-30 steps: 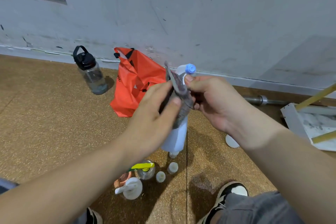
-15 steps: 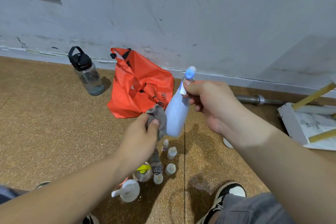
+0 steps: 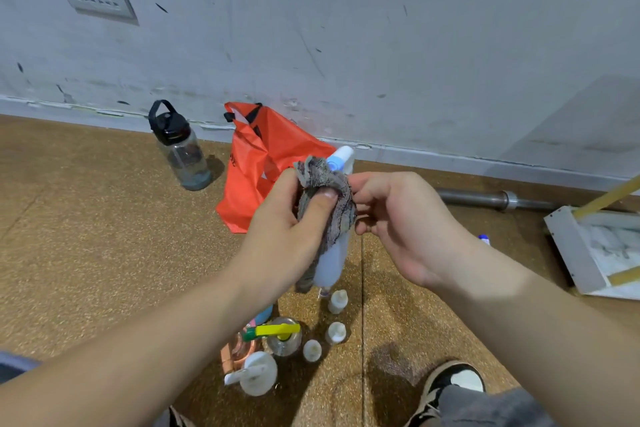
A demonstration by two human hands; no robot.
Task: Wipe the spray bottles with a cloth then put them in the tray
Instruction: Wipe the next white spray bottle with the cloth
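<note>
the cloth has moved up: 0.5 s ago it rubbed the lower body of the spray bottle. now it wraps the neck just under the blue cap, in the middle of the frame. the left hand grips the cloth, thumb pressed into it. the right hand is half curled, fingertips against the cloth; whether it grips the bottle i cannot tell. wiping looks nearly done. the tray sits at the right edge, well apart.

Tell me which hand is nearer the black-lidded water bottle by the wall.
Left. The left hand, gripping the cloth, is right of the water bottle; the right hand is farther right, beyond the spray bottle.
</note>
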